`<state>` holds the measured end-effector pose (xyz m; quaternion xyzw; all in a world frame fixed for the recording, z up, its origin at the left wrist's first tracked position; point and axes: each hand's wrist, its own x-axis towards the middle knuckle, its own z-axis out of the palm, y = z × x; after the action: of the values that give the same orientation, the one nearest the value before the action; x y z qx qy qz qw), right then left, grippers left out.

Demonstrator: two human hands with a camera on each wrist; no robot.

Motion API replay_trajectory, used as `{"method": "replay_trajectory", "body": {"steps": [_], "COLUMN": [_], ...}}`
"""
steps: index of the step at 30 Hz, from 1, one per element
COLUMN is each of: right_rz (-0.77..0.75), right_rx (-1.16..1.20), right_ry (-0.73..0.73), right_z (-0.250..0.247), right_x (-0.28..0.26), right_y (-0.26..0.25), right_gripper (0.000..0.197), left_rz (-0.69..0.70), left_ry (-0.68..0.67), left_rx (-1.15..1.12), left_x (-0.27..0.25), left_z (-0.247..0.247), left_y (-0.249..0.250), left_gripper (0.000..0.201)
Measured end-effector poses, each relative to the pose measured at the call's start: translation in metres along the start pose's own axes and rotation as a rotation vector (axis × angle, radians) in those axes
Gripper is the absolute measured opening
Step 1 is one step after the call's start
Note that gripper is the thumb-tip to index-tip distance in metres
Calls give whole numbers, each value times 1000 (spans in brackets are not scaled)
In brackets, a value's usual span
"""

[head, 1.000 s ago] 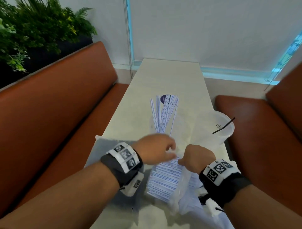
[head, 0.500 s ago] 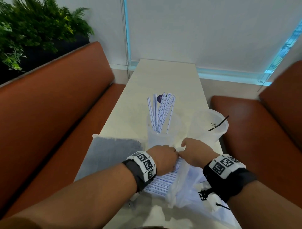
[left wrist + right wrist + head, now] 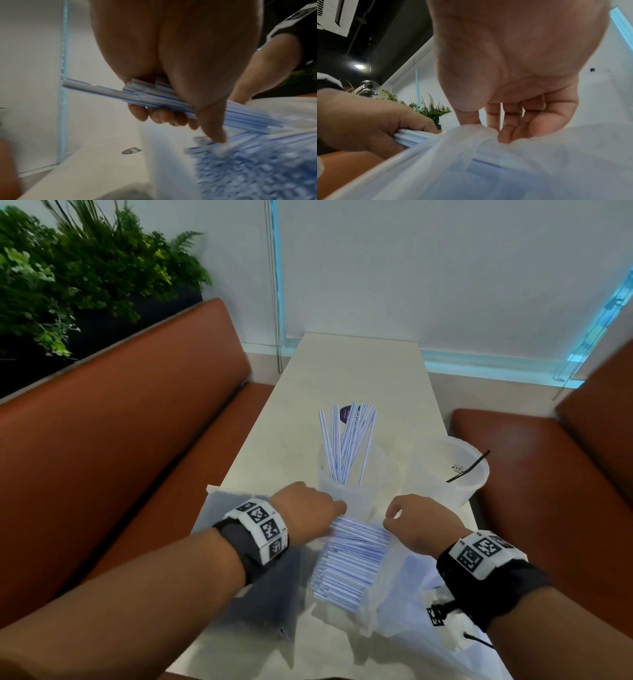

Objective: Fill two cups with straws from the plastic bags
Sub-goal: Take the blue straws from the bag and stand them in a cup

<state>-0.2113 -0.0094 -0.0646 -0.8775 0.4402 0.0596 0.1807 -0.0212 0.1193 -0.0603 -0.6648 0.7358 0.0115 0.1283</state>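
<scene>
White table [image 3: 346, 378], left hand [image 3: 171, 75] gripping straws [image 3: 154, 97], wrist view only

1. A long pale counter [image 3: 356, 371] runs away toward a white wall [image 3: 445, 268].
2. A brown seat [image 3: 130, 433] stands on the left side, and another brown seat [image 3: 534, 474] on the right.
3. Green plants [image 3: 78, 268] grow behind the left seat.
4. A small dark round sticker [image 3: 345, 413] lies on the counter.
5. A gray cloth [image 3: 236, 505] lies flat at the near left.
</scene>
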Motion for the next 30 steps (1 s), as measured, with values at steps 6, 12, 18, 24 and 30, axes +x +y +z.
{"method": "replay_trajectory", "body": {"steps": [6, 12, 18, 24, 30], "right_rz": [16, -73, -101, -27, -182], "right_rx": [61, 356, 1078, 1454, 1186], "right_ry": [-14, 297, 441, 455, 349], "right_z": [8, -6, -19, -37, -25], "right_x": [1, 0, -2, -2, -11], "right_y": [5, -5, -18, -22, -33], "right_gripper": [19, 48, 51, 36, 38], "left_rz": [-121, -219, -180, -200, -90], "left_ry": [0, -15, 225, 320, 413], "left_rx": [-10, -124, -208, -127, -133], "left_x": [-27, -47, -45, -6, 20], "left_z": [15, 17, -5, -22, -39], "left_y": [-70, -112, -102, -53, -4], "left_gripper": [16, 14, 12, 8, 15]}}
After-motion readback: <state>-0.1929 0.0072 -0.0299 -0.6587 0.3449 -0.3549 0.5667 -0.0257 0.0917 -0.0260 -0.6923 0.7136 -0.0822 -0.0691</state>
